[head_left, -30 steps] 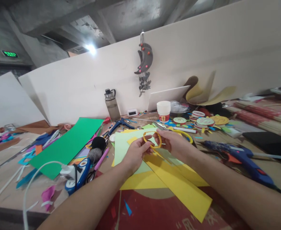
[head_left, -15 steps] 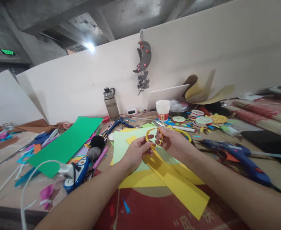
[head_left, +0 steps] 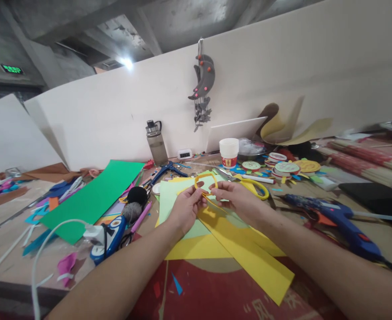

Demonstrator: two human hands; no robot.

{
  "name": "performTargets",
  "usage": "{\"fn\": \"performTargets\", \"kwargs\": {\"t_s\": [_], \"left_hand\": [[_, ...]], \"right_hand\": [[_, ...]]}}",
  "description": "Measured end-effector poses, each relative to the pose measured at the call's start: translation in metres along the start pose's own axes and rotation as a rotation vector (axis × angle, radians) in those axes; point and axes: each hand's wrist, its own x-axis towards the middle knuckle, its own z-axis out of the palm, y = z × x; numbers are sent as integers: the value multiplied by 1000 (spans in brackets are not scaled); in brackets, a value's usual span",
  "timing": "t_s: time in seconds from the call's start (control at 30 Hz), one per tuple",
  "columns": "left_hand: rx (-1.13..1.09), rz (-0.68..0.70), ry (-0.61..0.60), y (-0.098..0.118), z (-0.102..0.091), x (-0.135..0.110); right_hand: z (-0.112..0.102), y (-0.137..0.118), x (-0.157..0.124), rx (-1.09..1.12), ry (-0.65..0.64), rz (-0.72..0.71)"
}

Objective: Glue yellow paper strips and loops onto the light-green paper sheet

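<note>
My left hand [head_left: 184, 209] and my right hand [head_left: 239, 200] are both pinched on a thin yellow paper strip bent into a loop [head_left: 205, 180], held just above the table. The loop stands up between my fingertips. Under my hands lie a pale green sheet [head_left: 169, 200] and long yellow paper sheets [head_left: 249, 255]. Yellow-handled scissors [head_left: 256, 186] lie just beyond my right hand.
A green sheet [head_left: 95, 200] lies at left, a blue glue gun [head_left: 336, 218] at right, another blue glue gun [head_left: 107, 238] with a white cable near my left forearm. A water bottle [head_left: 156, 143], a paper cup [head_left: 228, 153] and round paper discs [head_left: 285, 168] stand behind. Scraps litter the table.
The loop and both hands have shifted slightly left and up; my right fingers have come out of the loop and now pinch its lower edge beside my left fingers.
</note>
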Motion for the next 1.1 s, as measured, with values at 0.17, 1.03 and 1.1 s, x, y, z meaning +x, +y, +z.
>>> {"fn": "performTargets", "kwargs": {"t_s": [0.17,1.03,1.1], "left_hand": [[59,26,-12,-2,1,-1],[255,35,-207,-5,3,-6],[258,27,-208,-5,3,-7]], "right_hand": [[1,0,-1,-49,38,-33],[-2,-12,-4,310,-80,12],[-2,-13,-4,318,-80,0]]}}
